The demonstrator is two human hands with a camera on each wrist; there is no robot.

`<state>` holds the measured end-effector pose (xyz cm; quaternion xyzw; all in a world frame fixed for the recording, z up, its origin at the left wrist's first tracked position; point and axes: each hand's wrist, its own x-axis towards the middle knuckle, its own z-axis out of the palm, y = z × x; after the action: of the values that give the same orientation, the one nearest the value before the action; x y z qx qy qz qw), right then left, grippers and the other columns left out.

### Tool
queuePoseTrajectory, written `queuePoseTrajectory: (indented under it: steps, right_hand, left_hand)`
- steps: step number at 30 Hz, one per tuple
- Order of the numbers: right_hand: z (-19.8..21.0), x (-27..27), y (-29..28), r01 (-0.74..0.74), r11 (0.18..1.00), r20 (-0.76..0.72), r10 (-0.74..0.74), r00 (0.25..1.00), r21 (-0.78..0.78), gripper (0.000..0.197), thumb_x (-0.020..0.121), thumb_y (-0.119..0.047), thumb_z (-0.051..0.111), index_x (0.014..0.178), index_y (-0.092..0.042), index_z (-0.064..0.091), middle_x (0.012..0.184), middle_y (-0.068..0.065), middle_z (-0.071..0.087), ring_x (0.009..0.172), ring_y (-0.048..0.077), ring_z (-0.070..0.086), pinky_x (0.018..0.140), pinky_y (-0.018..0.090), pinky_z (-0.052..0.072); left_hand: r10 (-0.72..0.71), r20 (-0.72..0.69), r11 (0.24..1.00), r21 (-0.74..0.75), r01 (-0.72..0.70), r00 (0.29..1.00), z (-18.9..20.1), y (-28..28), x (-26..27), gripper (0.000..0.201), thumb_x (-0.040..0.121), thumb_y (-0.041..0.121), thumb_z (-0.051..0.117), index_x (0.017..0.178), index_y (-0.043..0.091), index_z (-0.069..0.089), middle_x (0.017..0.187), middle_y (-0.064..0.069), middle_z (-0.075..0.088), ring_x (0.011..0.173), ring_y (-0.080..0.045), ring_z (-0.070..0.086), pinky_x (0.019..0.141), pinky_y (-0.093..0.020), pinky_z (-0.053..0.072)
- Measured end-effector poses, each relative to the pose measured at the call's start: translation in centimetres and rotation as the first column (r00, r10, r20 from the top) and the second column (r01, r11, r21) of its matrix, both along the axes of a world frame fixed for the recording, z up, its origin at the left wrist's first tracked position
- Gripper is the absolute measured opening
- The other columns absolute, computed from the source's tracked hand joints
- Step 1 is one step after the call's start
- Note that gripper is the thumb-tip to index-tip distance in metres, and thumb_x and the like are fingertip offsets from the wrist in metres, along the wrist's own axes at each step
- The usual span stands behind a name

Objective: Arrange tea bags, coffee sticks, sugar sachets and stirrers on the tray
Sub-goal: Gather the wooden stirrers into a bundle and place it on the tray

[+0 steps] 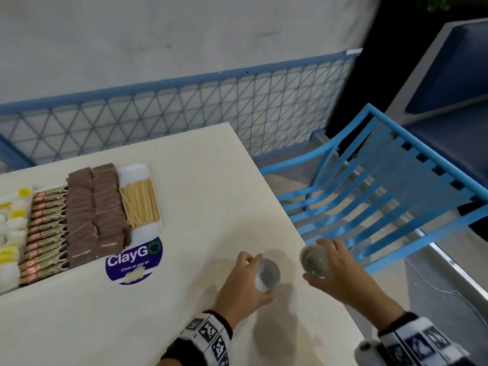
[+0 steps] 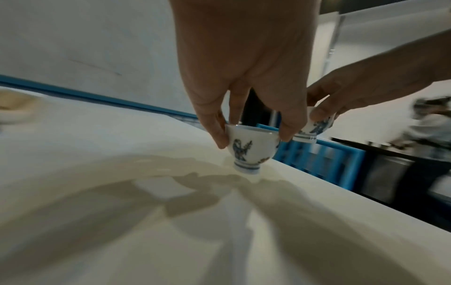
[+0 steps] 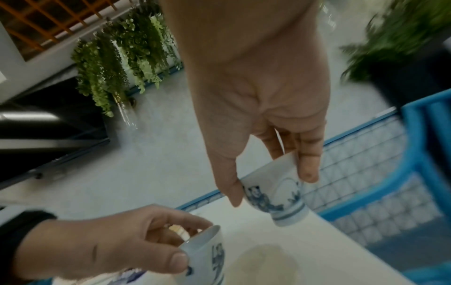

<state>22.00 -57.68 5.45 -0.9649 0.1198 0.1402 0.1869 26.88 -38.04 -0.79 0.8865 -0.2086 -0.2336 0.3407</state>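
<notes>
Two cups (image 2: 252,148) (image 3: 275,194) show blue painting only in wrist views.

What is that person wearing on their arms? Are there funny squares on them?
Yes. Both hands, the left hand and the right hand, are bare. Each wrist wears a white band printed with black square code patterns, over a dark cuff. The right band also carries a small rounded grey part.
</notes>
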Motion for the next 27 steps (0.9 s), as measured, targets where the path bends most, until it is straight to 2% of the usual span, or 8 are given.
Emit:
queuePoseTrajectory:
  steps: [3,7,12,15,19,21,23,27]
  right_hand:
    - [0.1,5.9,1.8,-0.072,0.995,0.038,0.069,0.997,0.075,0.078,0.076,-0.046,0.070,0.138,-0.017,0.032,0.134,0.001,0.036,0.113,0.015,0.044,0.093,0.022,0.037]
    - [-0.7,13.5,5.4,-0.221,0.965,0.104,0.208,0.973,0.141,0.080,0.073,-0.044,0.074,0.138,-0.019,0.034,0.131,0.002,0.037,0.113,0.018,0.046,0.085,0.017,0.031]
    - [-2.2,22.0,10.5,-0.348,0.910,0.173,0.315,0.933,0.223,0.087,0.071,-0.036,0.079,0.140,-0.009,0.033,0.131,0.010,0.039,0.118,0.022,0.045,0.089,0.015,0.028]
    - [-3.0,25.9,13.5,-0.383,0.893,0.184,0.346,0.920,0.238,0.089,0.071,-0.035,0.079,0.140,-0.005,0.032,0.132,0.013,0.039,0.121,0.025,0.043,0.097,0.021,0.030]
    - [-4.2,29.8,16.6,-0.409,0.876,0.168,0.376,0.911,0.256,0.089,0.071,-0.034,0.079,0.141,-0.004,0.033,0.133,0.015,0.039,0.122,0.026,0.042,0.101,0.024,0.029]
    - [-4.7,31.3,17.8,-0.412,0.874,0.140,0.388,0.911,0.259,0.089,0.072,-0.035,0.078,0.142,-0.005,0.032,0.134,0.015,0.037,0.124,0.026,0.041,0.103,0.025,0.029]
    - [-5.3,32.4,18.7,-0.408,0.874,0.115,0.392,0.913,0.264,0.088,0.074,-0.035,0.077,0.143,-0.006,0.030,0.136,0.015,0.035,0.126,0.026,0.040,0.103,0.025,0.028]
    - [-6.5,33.9,20.2,-0.396,0.871,0.086,0.389,0.917,0.291,0.089,0.075,-0.033,0.076,0.144,-0.006,0.027,0.139,0.014,0.033,0.129,0.025,0.036,0.105,0.025,0.027]
  left_hand:
    - [0.154,0.022,0.988,-0.001,-0.154,0.988,0.1,3.3,3.0,0.075,0.077,0.032,0.072,0.141,0.015,0.036,0.124,0.000,0.033,0.110,-0.015,0.050,0.082,-0.008,0.032]
    - [0.327,0.070,0.945,-0.014,-0.327,0.942,0.3,7.5,7.0,0.074,0.077,0.029,0.073,0.141,0.012,0.038,0.128,-0.003,0.038,0.107,-0.014,0.051,0.082,-0.008,0.032]
    - [0.494,0.119,0.869,-0.070,-0.489,0.861,-0.4,11.2,11.6,0.075,0.077,0.023,0.075,0.140,0.005,0.037,0.135,-0.011,0.044,0.124,-0.022,0.045,0.088,-0.003,0.018]
    - [0.558,0.111,0.828,-0.139,-0.544,0.822,-1.3,12.2,13.3,0.078,0.076,0.020,0.075,0.141,0.006,0.035,0.138,-0.009,0.044,0.127,-0.021,0.042,0.091,-0.004,0.017]
    - [0.614,0.064,0.774,-0.244,-0.584,0.787,-2.6,12.6,15.0,0.087,0.074,0.021,0.078,0.145,0.010,0.030,0.141,-0.004,0.046,0.130,-0.018,0.042,0.102,-0.014,0.026]
    - [0.638,0.034,0.746,-0.275,-0.607,0.769,-3.2,12.7,15.7,0.092,0.073,0.024,0.079,0.146,0.012,0.026,0.137,-0.004,0.049,0.127,-0.019,0.045,0.107,-0.029,0.035]
    - [0.650,0.016,0.732,-0.281,-0.620,0.760,-3.9,12.9,16.3,0.094,0.072,0.029,0.079,0.147,0.015,0.025,0.133,-0.003,0.052,0.123,-0.019,0.048,0.105,-0.040,0.040]
    - [0.659,-0.032,0.707,-0.316,-0.633,0.751,-5.3,13.3,17.0,0.094,0.067,0.034,0.077,0.146,0.018,0.027,0.127,-0.003,0.054,0.119,-0.018,0.052,0.103,-0.042,0.043]
